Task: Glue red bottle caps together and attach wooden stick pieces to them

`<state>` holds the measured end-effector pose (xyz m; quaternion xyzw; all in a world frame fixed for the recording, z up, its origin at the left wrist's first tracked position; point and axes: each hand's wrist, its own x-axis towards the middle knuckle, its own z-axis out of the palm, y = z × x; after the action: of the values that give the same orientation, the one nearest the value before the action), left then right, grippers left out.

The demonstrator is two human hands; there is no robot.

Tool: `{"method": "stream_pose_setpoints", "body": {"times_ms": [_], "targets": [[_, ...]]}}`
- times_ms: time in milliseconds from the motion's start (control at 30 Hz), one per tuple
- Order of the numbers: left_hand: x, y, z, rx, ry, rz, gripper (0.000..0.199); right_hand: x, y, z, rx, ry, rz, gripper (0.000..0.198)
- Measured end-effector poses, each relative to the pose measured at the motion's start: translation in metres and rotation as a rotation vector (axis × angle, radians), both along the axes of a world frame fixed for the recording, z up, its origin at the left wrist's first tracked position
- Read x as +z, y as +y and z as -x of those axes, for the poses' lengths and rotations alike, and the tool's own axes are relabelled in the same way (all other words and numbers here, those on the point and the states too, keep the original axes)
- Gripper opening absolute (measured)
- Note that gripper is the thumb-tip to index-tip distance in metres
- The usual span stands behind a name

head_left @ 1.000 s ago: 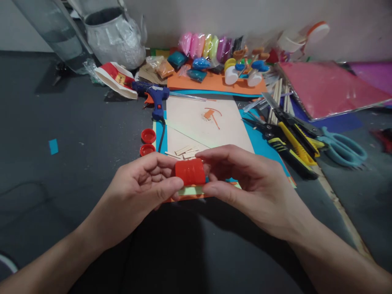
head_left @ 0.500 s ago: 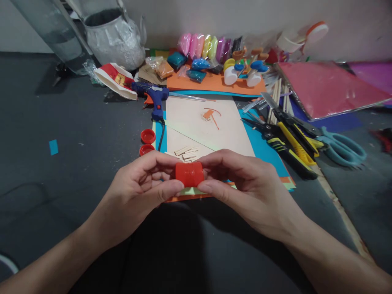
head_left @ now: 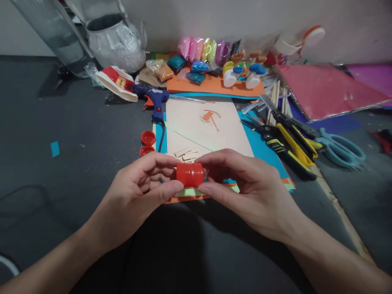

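Two red plastic bottle caps (head_left: 190, 174), butted end to end into a short cylinder with a seam at the middle, are held level above the paper stack. My left hand (head_left: 150, 179) pinches the left end between thumb and fingertips. On the right end, my right hand (head_left: 237, 179) grips in the same way, its thumb on the near side. Short wooden stick pieces (head_left: 186, 153) lie on the white sheet (head_left: 196, 130) just behind the caps. Left of the sheet sit two more red caps (head_left: 148, 138), the nearer one partly hidden by my left hand.
A blue glue gun (head_left: 157, 102) lies behind my left hand. To the right are pliers (head_left: 275, 143), a yellow cutter knife (head_left: 297, 141) and scissors (head_left: 341, 149). Clay packets (head_left: 205, 49), small paint pots (head_left: 229, 76) and a metal kettle (head_left: 114, 45) stand along the back.
The red caps have turned slightly in my fingers, and their middle seam shows more plainly. Both hands keep their hold; the view has shifted a little.
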<state>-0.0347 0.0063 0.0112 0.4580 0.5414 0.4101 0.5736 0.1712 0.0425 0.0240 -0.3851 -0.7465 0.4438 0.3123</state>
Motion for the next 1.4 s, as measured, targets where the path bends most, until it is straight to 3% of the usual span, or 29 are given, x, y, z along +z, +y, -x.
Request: {"method": "stream_pose_setpoints", "body": {"times_ms": [533,833,1000,1100,1267,1400], "targets": [[-0.002,0.001,0.0,-0.048,0.006,0.028,0.013,0.0,-0.001,0.001,0.004,-0.012,0.046,0.018],[0.001,0.004,0.009,0.153,0.265,-0.195,0.021,-0.003,-0.001,0.004,-0.088,-0.12,0.107,0.012],[0.003,0.011,0.013,0.333,0.308,-0.317,0.019,-0.009,-0.005,0.007,-0.064,-0.229,0.057,0.018],[0.002,0.016,0.015,0.394,0.357,-0.354,0.019,-0.016,-0.007,0.01,-0.041,-0.274,-0.046,0.021],[-0.009,0.023,0.024,0.428,0.359,-0.365,0.024,-0.022,-0.003,0.01,0.015,-0.442,-0.192,0.017],[-0.016,0.028,0.033,0.409,0.442,-0.372,0.024,-0.018,0.002,0.001,-0.077,-0.335,-0.25,0.019]]}}
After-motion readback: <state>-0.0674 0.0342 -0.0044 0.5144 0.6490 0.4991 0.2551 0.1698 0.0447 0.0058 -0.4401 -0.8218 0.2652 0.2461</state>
